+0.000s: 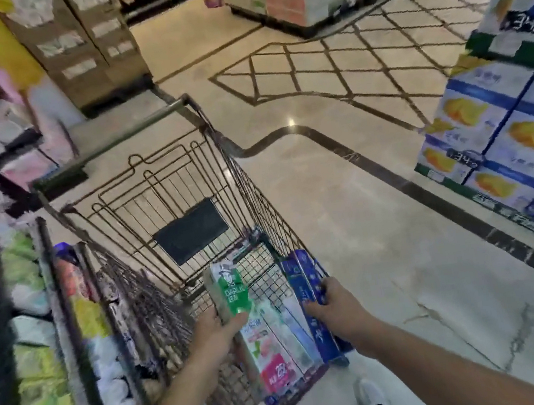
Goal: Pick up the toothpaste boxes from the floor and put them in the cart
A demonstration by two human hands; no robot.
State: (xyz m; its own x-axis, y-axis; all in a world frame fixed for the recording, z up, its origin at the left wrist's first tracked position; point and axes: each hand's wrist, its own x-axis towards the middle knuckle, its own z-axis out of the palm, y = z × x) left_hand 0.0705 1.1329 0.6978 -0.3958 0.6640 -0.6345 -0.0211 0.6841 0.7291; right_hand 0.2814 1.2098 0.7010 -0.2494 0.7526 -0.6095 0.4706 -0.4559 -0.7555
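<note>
Both hands over the cart basket, each gripping a toothpaste box.

Left hand point(216, 331) is closed around the lower end of a green-and-white toothpaste box point(228, 289), held upright and tilted slightly, above the wire floor of the cart point(249, 184). Right hand point(335, 306) has fingers wrapped over a blue toothpaste box point(304, 278), which runs along the cart's right wall; cannot tell if it sits inside the wire or just over the rim. Between the hands more boxes point(279, 342) lie flat, side by side, in the near end of the basket: white/pink, pale green, another blue. Cart handle is at the far end. Shelves of packaged goods point(36, 340) sit tight against the cart's left side. Stacked blue-and-yellow cartons point(505, 139) stand well apart on the right. White shoe point(375, 401) on the tiled floor point(382, 219), just beside the cart.
</note>
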